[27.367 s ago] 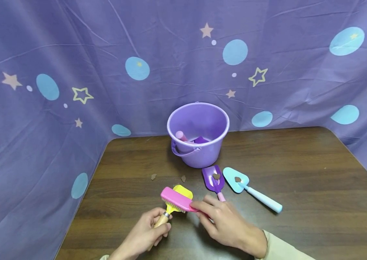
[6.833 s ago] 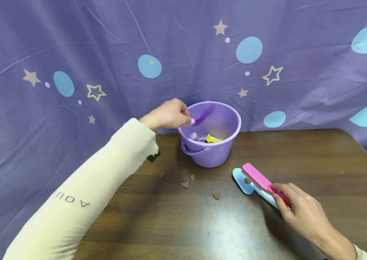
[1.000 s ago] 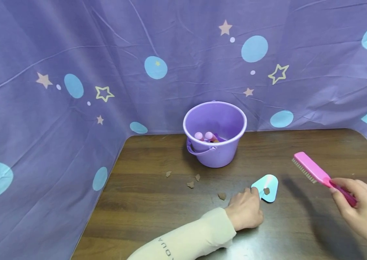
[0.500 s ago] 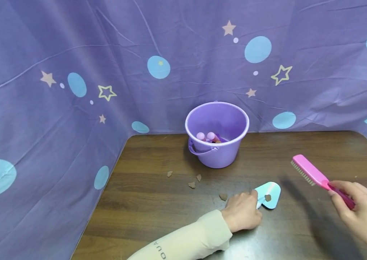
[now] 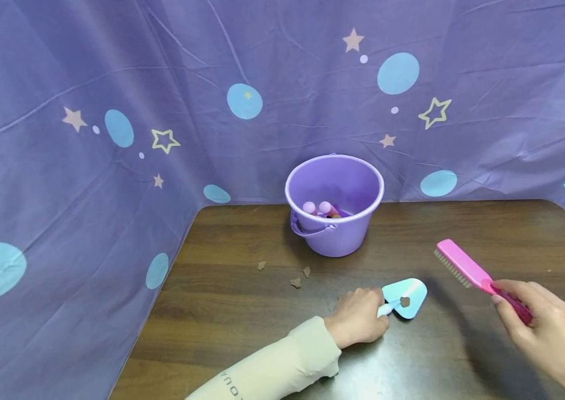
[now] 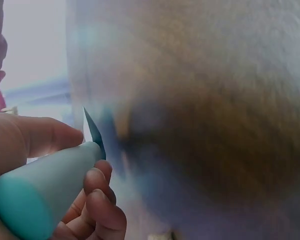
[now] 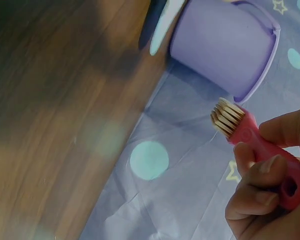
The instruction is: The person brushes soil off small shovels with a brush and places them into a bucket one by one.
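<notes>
My left hand (image 5: 361,318) grips the handle of a light blue toy trowel (image 5: 414,289) low over the table. A small brown piece (image 5: 405,301) rests on its blade. In the left wrist view, my thumb and fingers wrap the trowel's pale handle (image 6: 55,180). Off to the right, my right hand (image 5: 554,328) holds a pink brush (image 5: 464,265) by its handle, above the tabletop and apart from the trowel. Its pale bristles (image 7: 226,118) show in the right wrist view.
A purple bucket (image 5: 337,239) stands at the back, with pink-ended handles (image 5: 309,208) of toys inside. Loose brown pieces (image 5: 295,283) lie on the wooden table (image 5: 212,311) left of the trowel; one is mostly hidden by my left hand. A purple curtain (image 5: 282,139) hangs behind.
Earlier, the yellow tool and the purple shovel went into the bucket from my left hand. It has since taken the blue trowel and now shifts it slightly left; the brush also drifts left.
</notes>
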`<state>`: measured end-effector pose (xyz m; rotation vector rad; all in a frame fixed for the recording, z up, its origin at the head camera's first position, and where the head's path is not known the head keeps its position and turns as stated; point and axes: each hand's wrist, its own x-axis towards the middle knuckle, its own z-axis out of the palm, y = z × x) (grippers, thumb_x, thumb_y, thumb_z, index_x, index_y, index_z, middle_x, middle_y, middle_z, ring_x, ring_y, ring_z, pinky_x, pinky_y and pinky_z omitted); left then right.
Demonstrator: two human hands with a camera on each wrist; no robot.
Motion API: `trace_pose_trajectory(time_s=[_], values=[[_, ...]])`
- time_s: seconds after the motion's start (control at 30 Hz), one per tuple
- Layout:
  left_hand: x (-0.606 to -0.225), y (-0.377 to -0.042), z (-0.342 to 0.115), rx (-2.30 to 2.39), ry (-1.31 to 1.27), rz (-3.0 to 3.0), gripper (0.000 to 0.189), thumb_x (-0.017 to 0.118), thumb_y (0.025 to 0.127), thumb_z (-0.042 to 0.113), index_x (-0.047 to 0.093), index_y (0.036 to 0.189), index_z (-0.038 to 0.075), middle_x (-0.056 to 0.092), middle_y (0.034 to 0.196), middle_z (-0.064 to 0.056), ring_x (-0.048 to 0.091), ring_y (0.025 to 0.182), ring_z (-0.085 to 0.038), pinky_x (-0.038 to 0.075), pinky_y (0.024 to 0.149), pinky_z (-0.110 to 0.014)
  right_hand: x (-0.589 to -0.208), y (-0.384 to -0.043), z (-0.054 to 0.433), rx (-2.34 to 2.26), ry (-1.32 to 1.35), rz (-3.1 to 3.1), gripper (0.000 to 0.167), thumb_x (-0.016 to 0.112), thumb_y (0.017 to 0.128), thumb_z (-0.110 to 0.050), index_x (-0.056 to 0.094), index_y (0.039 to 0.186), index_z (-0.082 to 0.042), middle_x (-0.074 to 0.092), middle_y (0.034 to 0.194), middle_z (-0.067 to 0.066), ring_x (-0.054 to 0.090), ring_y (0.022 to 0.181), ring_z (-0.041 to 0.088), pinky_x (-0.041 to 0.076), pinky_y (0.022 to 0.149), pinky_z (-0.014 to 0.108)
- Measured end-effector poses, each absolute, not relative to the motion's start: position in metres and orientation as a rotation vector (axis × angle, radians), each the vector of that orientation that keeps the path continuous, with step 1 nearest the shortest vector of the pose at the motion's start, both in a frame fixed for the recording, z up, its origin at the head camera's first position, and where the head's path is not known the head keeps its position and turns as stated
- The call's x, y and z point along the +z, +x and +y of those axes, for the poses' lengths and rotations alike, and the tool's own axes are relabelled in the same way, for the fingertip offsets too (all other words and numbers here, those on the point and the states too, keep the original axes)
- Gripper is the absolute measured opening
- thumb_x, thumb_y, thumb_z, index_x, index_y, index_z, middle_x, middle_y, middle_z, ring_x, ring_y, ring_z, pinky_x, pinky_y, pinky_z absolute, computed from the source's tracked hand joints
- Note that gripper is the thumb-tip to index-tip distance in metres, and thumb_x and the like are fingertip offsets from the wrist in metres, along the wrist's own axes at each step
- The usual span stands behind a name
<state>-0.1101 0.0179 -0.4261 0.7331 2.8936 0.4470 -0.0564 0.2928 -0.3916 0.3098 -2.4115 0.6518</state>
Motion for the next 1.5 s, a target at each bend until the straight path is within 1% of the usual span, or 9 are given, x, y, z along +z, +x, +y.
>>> trace_pose_trajectory(time_s=[0.13,0.43,0.63,0.83,0.9,1.0,1.1,1.27,1.5], values=[[-0.418,-0.113,0.008,0.485,0.748,2.875,0.016,0.068,0.077,0.022,0.053,0.071,0.020,0.047,0.062,0.009,0.045,0.054,-0.008,0.034,0.044,-0.025,-0.391,-0.054,0.280,0.663,0.336,-2.435,0.029,0.072,0.073,-0.007,0.069,0.101,-0.016,0.048,0.077,-0.018,0.034,0.064,-0.011,0.029,0.051,0.019],[-0.403,-0.112,-0.014,0.439,0.789,2.864,0.009,0.070,0.077,0.024,0.062,0.078,0.021,0.054,0.067,0.012,0.050,0.058,-0.007,0.036,0.046,-0.025,-0.398,-0.048,0.247,0.724,0.448,-2.415,0.032,0.073,0.072,-0.005,0.069,0.103,-0.014,0.052,0.081,-0.017,0.037,0.065,-0.009,0.033,0.056,0.017],[-0.400,-0.110,-0.027,0.451,0.796,2.885,0.009,0.070,0.075,0.022,0.061,0.074,0.021,0.052,0.064,0.011,0.050,0.057,-0.008,0.035,0.045,-0.026,-0.410,-0.047,0.223,0.787,0.520,-2.411,0.035,0.073,0.073,-0.004,0.069,0.106,-0.015,0.054,0.084,-0.017,0.040,0.065,-0.004,0.033,0.056,0.015],[-0.401,-0.107,-0.034,0.480,0.798,2.890,0.016,0.069,0.074,0.020,0.055,0.067,0.022,0.048,0.060,0.011,0.046,0.053,-0.007,0.033,0.042,-0.026,-0.424,-0.040,0.201,0.891,0.541,-2.444,0.041,0.076,0.072,-0.001,0.067,0.110,-0.016,0.053,0.086,-0.016,0.044,0.066,-0.001,0.033,0.056,0.011],[-0.402,-0.107,-0.036,0.490,0.804,2.890,0.018,0.070,0.074,0.020,0.054,0.066,0.021,0.046,0.059,0.010,0.045,0.052,-0.007,0.032,0.042,-0.026,-0.427,-0.038,0.195,0.966,0.529,-2.464,0.042,0.076,0.074,0.000,0.066,0.111,-0.016,0.054,0.087,-0.015,0.044,0.065,0.000,0.033,0.054,0.010],[-0.403,-0.106,-0.039,0.506,0.802,2.886,0.019,0.071,0.074,0.019,0.053,0.065,0.020,0.045,0.059,0.009,0.044,0.052,-0.008,0.032,0.042,-0.025,-0.433,-0.036,0.186,1.069,0.493,-2.495,0.041,0.073,0.077,0.001,0.065,0.112,-0.019,0.055,0.088,-0.013,0.047,0.067,0.001,0.036,0.055,0.012],[-0.403,-0.106,-0.042,0.526,0.793,2.878,0.018,0.071,0.074,0.020,0.054,0.067,0.020,0.048,0.061,0.010,0.045,0.054,-0.007,0.034,0.044,-0.025,-0.439,-0.035,0.180,1.113,0.447,-2.552,0.037,0.070,0.080,0.002,0.066,0.109,-0.021,0.056,0.089,-0.013,0.048,0.068,0.002,0.039,0.057,0.015],[-0.401,-0.105,-0.045,0.530,0.781,2.870,0.014,0.072,0.074,0.021,0.058,0.072,0.019,0.052,0.065,0.010,0.047,0.056,-0.007,0.036,0.047,-0.024,-0.446,-0.037,0.179,1.086,0.444,-2.588,0.034,0.071,0.079,0.001,0.067,0.104,-0.021,0.056,0.086,-0.015,0.047,0.069,0.000,0.041,0.058,0.020],[-0.396,-0.101,-0.047,0.551,0.794,2.839,0.012,0.071,0.076,0.020,0.059,0.073,0.019,0.051,0.063,0.010,0.046,0.053,-0.007,0.034,0.044,-0.024,-0.448,-0.041,0.186,1.020,0.470,-2.581,0.034,0.072,0.078,0.000,0.066,0.103,-0.022,0.054,0.085,-0.014,0.046,0.068,-0.001,0.038,0.058,0.017]])
